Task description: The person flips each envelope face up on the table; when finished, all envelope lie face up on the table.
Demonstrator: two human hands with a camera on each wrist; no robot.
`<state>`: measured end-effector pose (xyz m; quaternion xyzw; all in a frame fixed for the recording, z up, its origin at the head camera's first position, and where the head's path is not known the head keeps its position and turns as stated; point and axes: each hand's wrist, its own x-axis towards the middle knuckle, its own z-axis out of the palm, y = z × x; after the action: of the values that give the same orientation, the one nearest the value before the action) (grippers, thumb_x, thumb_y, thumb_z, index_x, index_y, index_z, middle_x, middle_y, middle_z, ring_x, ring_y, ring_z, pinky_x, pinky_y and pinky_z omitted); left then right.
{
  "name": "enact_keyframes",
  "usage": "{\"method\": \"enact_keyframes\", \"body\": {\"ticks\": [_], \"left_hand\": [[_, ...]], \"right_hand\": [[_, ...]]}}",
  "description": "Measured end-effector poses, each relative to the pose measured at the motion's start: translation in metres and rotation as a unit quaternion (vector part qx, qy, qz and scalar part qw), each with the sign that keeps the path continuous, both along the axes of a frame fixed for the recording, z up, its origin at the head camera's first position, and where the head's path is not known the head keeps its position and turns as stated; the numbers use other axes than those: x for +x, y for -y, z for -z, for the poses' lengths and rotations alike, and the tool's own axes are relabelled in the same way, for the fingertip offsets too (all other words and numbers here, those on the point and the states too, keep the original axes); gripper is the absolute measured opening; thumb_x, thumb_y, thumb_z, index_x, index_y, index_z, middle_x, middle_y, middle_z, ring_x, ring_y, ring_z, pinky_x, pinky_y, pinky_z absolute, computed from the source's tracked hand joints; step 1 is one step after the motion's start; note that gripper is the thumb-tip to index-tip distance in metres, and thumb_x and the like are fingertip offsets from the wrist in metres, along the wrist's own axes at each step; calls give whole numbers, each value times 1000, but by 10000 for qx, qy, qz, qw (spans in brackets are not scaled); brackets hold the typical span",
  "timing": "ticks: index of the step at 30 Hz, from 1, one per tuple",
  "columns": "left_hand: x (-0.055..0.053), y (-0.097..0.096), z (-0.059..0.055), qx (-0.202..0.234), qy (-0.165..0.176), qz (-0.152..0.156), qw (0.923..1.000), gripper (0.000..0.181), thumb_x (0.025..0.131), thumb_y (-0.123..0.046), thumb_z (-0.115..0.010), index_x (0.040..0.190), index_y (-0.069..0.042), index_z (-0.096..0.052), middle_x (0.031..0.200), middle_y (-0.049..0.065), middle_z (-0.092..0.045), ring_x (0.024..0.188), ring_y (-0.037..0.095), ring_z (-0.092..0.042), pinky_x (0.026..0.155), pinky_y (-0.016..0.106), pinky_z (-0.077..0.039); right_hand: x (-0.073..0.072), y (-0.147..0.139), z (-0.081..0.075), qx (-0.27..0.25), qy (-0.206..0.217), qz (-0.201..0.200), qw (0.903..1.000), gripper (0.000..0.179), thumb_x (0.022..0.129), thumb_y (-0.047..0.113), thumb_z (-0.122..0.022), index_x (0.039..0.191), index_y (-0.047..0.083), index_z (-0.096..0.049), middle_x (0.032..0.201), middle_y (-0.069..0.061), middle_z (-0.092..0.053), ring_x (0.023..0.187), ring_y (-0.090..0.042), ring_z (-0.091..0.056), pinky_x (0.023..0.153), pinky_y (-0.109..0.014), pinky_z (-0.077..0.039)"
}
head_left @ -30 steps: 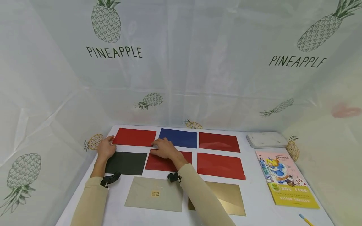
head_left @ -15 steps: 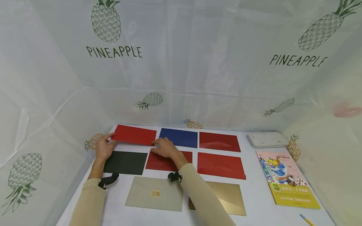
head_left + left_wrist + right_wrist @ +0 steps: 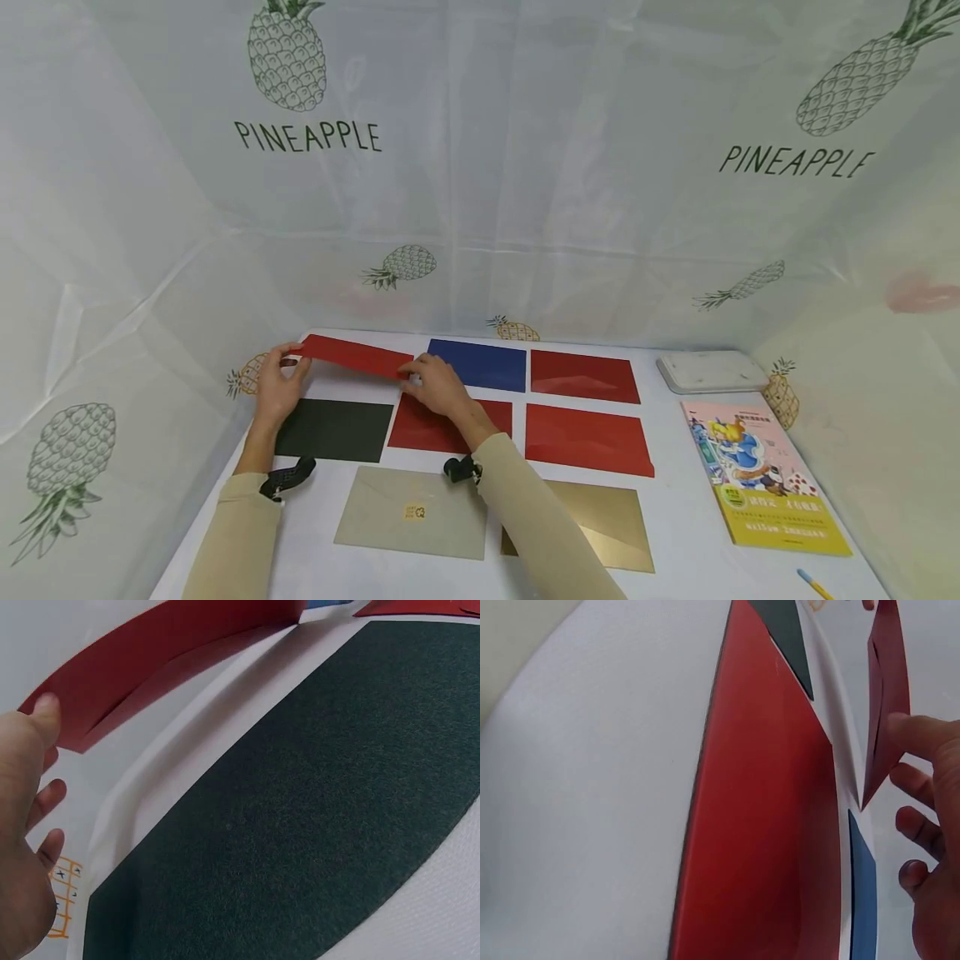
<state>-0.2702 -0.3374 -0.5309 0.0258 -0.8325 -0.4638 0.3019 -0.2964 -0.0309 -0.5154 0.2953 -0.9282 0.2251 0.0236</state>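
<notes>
A red envelope [image 3: 356, 355] is raised off the table at the back left, tilted, its lower side lifted and a folded edge showing in the left wrist view. My left hand [image 3: 277, 392] pinches its left end, thumb on the near face and other fingers behind. At the right end my right hand [image 3: 441, 387] pinches the corner between thumb and fingers. Below the left hand lies a dark green envelope [image 3: 337, 430]. Under the right wrist is another red envelope [image 3: 412, 428], partly hidden. A blue envelope [image 3: 480, 365] lies just beyond the right hand.
Two more red envelopes [image 3: 585, 375] lie right of centre. Nearer are a grey-beige envelope [image 3: 382, 517] with a small label and a gold one [image 3: 611, 525], partly under the right sleeve. A picture book [image 3: 765, 475], a pale case [image 3: 708, 372] and a pen [image 3: 813, 583] are at right.
The back-left red envelope lay flat; its left end came up first, then the right. Both hands now hold it above the table, tilted more steeply. The other envelopes have stayed put.
</notes>
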Motion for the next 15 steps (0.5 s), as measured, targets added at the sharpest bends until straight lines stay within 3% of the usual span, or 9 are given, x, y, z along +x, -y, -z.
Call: {"method": "enact_keyframes", "body": {"ticks": [8,15], "left_hand": [[-3,-2,-3,251,46,-2,9997,34,97,-7,-64,128,4,-55,126,23,-55,102,29,-50,93,48,-37],[-2,-3,-4,414,18,34,9991,38,97,-8,-65,130,7,-54,125,26,-56,107,38,-50,92,41,-39]], "right_hand": [[-2,0,-8,-483,-278,10,9984,25,102,34,-60,123,28,-72,108,9,-67,98,-8,-56,84,-26,-48],[-2,-3,-19,-807,-292,51,9963,23,103,34,-58,119,29,-73,104,10,-69,86,-7,-57,75,-23,-47]]}}
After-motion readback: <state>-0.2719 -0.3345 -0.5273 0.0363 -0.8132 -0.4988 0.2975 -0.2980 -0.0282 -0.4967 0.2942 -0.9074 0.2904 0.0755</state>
